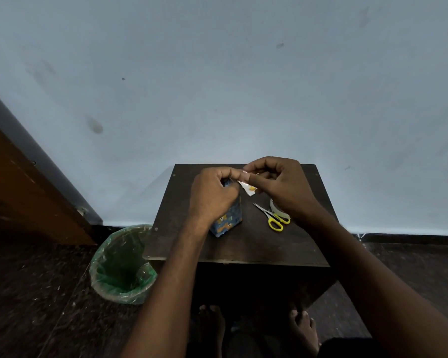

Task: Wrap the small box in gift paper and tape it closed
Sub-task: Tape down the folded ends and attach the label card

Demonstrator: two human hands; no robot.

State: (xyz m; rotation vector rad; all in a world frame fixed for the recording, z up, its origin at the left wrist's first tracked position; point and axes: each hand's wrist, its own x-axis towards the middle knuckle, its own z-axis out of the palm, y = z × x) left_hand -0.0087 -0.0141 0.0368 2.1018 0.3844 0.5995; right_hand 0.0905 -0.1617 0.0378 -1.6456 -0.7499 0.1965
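A small box [228, 219] covered in blue gift paper with yellow figures stands on end on the dark wooden table [243, 244]. My left hand [212, 195] grips its upper part from the left, fingers curled over the top. My right hand [277, 184] pinches a loose white flap of the paper [248, 189] at the box's top right edge. The top end of the box is hidden by both hands. A roll of clear tape [278, 209] lies to the right, partly under my right wrist.
Yellow-handled scissors [272, 217] lie right of the box, next to the tape. A bin with a green liner [123, 264] stands on the floor at the table's left. A wall rises right behind the table. My bare feet [303, 329] show below the table's front.
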